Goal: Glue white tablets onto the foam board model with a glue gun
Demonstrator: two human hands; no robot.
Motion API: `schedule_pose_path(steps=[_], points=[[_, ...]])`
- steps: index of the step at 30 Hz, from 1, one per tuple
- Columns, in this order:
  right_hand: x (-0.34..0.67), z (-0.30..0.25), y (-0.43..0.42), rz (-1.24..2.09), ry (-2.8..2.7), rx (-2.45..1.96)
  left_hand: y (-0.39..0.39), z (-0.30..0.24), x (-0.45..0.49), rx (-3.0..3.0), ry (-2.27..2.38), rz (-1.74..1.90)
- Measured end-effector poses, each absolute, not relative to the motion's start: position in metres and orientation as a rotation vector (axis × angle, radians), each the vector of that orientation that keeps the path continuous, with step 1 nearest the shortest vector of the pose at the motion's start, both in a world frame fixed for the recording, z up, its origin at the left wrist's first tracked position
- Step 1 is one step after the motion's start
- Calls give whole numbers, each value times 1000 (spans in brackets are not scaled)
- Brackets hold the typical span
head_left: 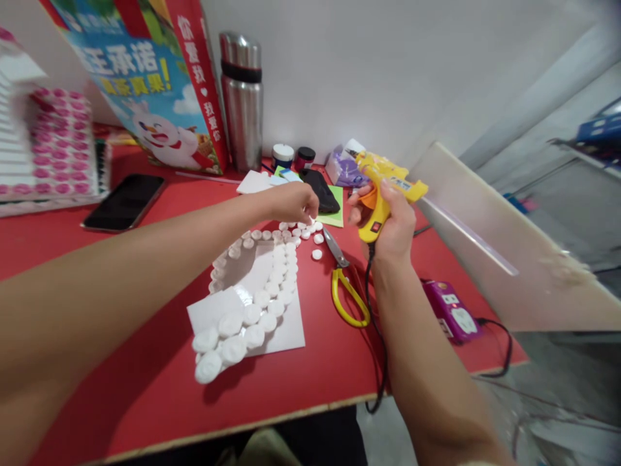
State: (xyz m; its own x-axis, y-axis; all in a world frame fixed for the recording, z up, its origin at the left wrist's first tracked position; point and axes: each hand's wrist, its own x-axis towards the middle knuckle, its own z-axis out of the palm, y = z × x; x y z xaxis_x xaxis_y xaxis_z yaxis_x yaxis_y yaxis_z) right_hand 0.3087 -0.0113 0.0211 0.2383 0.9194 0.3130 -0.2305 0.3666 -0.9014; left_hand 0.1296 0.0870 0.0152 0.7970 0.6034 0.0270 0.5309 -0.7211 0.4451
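My right hand [391, 223] is wrapped round the handle of a yellow glue gun [383, 184], held above the red table [145, 388] with its nozzle pointing left. My left hand [291, 202] reaches over the far end of a white card [286, 330] and pinches together above a cluster of small white round pieces [301, 232]. What the fingertips hold is too small to name. More white pieces [242, 320] are stuck along the card in a curved outline.
Yellow-handled scissors [345, 285] lie right of the card. A purple power strip [452, 314] sits at the right edge. A black phone [123, 202], a steel flask [241, 100], a colourful box [150, 84], paint pots [283, 155] and a pink-dotted tray [61, 142] stand behind.
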Motion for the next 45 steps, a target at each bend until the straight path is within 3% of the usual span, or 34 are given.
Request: schedule_pose_path(steps=[11,17,21,25,31,37,45], points=[[306,22,-13,931,-1039,-878,58,15,157,2949,923,-78],[306,23,-14,927,-1055,-877,52,21,160,2885,981,-14],[305,24,-15,942,-1049,-883,63,29,129,2531,1043,364],[298,26,-20,1036,-1109,-907,46,28,77,1626,980,834],[275,23,-35,1279,-1267,-893,-15,7,29,707,685,1065],[258,23,-47,1448,-1395,-937,-27,-5,23,499,638,1110],[258,17,-48,1375,-1484,-983,-24,-15,25,559,631,1105]])
